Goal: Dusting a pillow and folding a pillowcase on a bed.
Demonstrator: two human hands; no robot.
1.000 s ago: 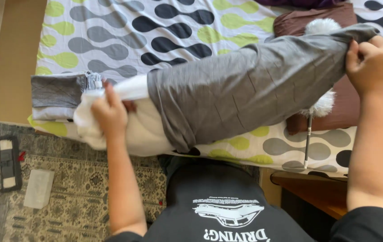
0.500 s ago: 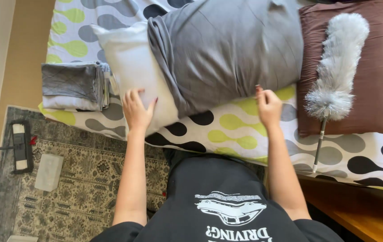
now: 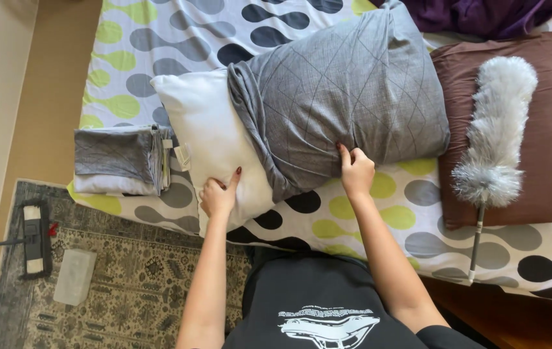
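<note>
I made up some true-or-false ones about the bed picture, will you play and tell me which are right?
1. The grey pillowcase covers only part of the white pillow. True.
2. The left hand rests on the fluffy duster. False: it presses on the bare white end of the pillow.
3. The duster lies on a brown pillow. True.
4. The right hand touches the lower edge of the grey pillowcase. True.
5. The folded grey cloths sit on the rug. False: they sit on the bed's spotted sheet.
6. The floor mop lies on the bed. False: it is down on the floor.
</note>
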